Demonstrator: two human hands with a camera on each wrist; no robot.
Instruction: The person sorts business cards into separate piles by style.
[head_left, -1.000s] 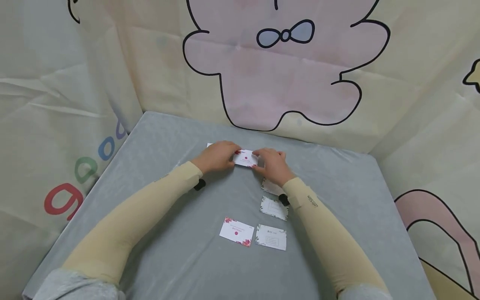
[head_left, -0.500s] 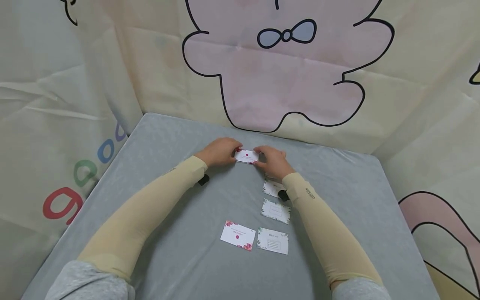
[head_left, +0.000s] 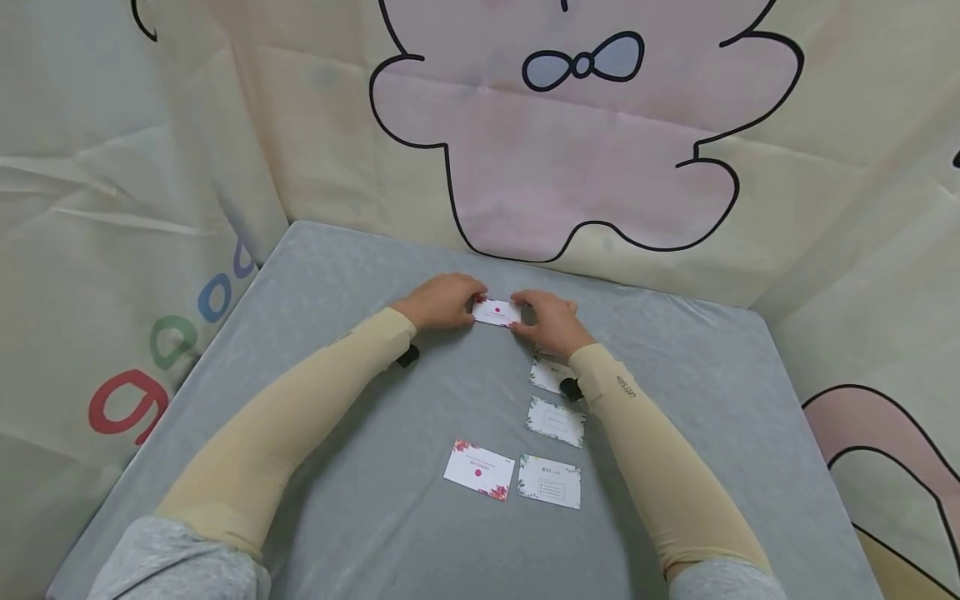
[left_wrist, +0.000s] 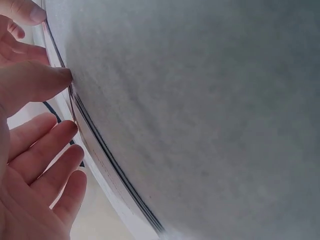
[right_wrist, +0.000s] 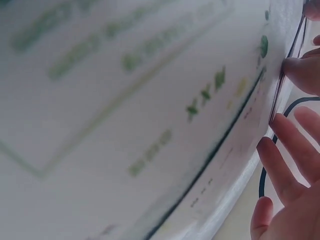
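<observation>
At the far part of the table, a small white card with red floral corners [head_left: 497, 313] is held between both hands. My left hand [head_left: 441, 302] pinches its left end, and my right hand [head_left: 553, 323] pinches the right end. In the left wrist view the left thumb [left_wrist: 52, 82] presses on a thin card edge, the other fingers spread below it. Past these fingers runs a low stack of card edges [left_wrist: 117, 167]. From the right wrist, several thin layers [right_wrist: 280, 90] show at the right thumb, so more than one card may be held.
Nearer on the grey cloth-covered table [head_left: 360, 492] lie another red-flowered card [head_left: 478, 471] and a green-leafed card [head_left: 550, 482]. Two more leafy cards, one [head_left: 556, 422] behind the other [head_left: 548, 374], lie by the right forearm. A printed curtain [head_left: 337, 150] hangs behind.
Both hands have shifted slightly away with the red-flowered card. A white corner that showed behind the left hand a second ago is no longer visible. The cards lying nearer stay put.
</observation>
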